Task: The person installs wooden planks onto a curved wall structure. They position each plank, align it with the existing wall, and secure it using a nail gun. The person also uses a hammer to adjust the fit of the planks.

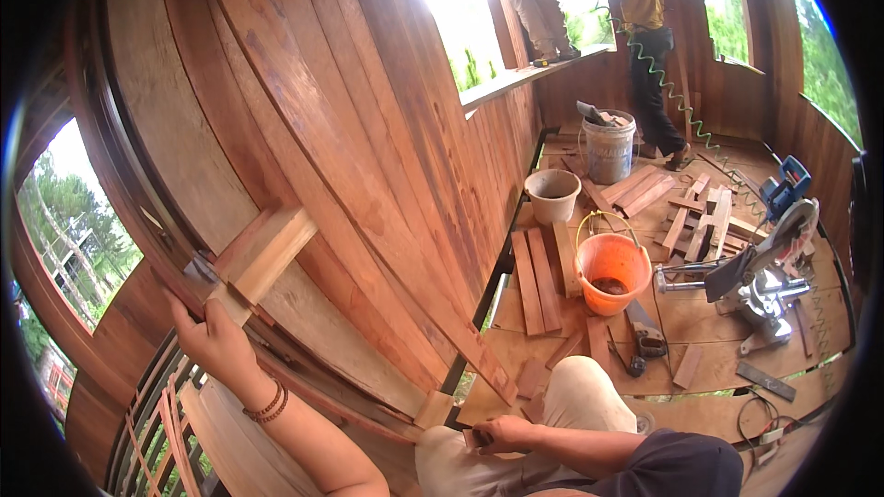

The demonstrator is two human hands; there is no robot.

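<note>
My left hand (pixel 212 340) is at the left, raised to the wall, gripping a pale wooden strip (pixel 226 304) beside a dark vertical rail. Just above it, a short board (pixel 262 253) juts from the wooden plank wall (pixel 350 156), next to a small grey piece (pixel 200 271) that I cannot make out. My right hand (pixel 502 434) rests near my knee, closed on a small dark piece (pixel 477 438) that looks like wood. My legs in light trousers are bent below me.
An orange bucket (pixel 626 253), a grey bucket (pixel 552 198), a white pail (pixel 608 156), cut boards (pixel 539 276), a hand saw (pixel 645 331) and a mitre saw (pixel 769 294) lie on the plywood floor. Two people stand at the back windows near a coiled green hose (pixel 686 101).
</note>
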